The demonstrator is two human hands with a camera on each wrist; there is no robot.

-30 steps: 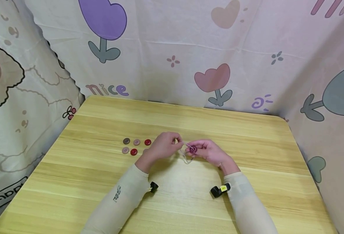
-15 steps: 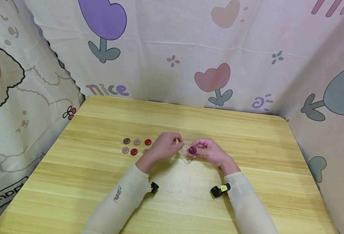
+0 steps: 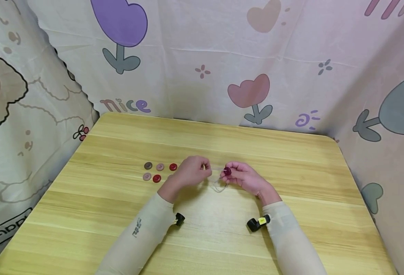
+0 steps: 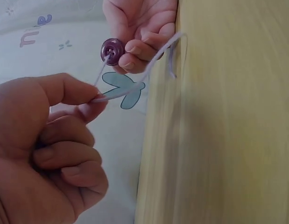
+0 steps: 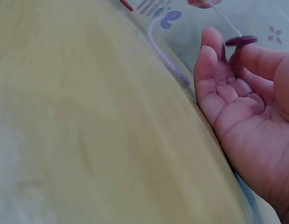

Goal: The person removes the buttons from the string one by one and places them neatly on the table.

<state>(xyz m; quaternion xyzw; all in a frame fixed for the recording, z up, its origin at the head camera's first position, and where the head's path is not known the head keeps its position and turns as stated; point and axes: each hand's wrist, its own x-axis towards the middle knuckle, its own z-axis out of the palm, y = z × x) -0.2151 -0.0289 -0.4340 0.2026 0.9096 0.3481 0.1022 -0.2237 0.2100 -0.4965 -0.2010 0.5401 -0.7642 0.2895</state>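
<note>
A dark purple button [image 4: 112, 51] sits between the thumb and fingers of my right hand [image 3: 246, 177], raised over the table. Its face shows small holes, and a pale lilac cord [image 4: 149, 71] runs out of one. My left hand [image 3: 192, 170] pinches that cord between thumb and forefinger, a short way left of the button, with its other fingers curled. The stretch between button and left fingers looks straight. The rest hangs in a loop below the hands, with one end dangling. In the right wrist view the button [image 5: 242, 41] appears edge-on; a second dark edge shows beside it among the fingers.
Left of my left hand, several loose buttons lie in two rows: a grey-brown button [image 3: 148, 165], pink buttons [image 3: 160, 167] and red buttons [image 3: 157, 178]. My left wrist partly covers one more. Patterned cloth [image 3: 188, 38] hangs behind the wooden table [image 3: 257, 152].
My left hand has shifted slightly left, away from the right hand, and the cord between them has lengthened. The purple button has tilted and risen a little in my right fingers.
</note>
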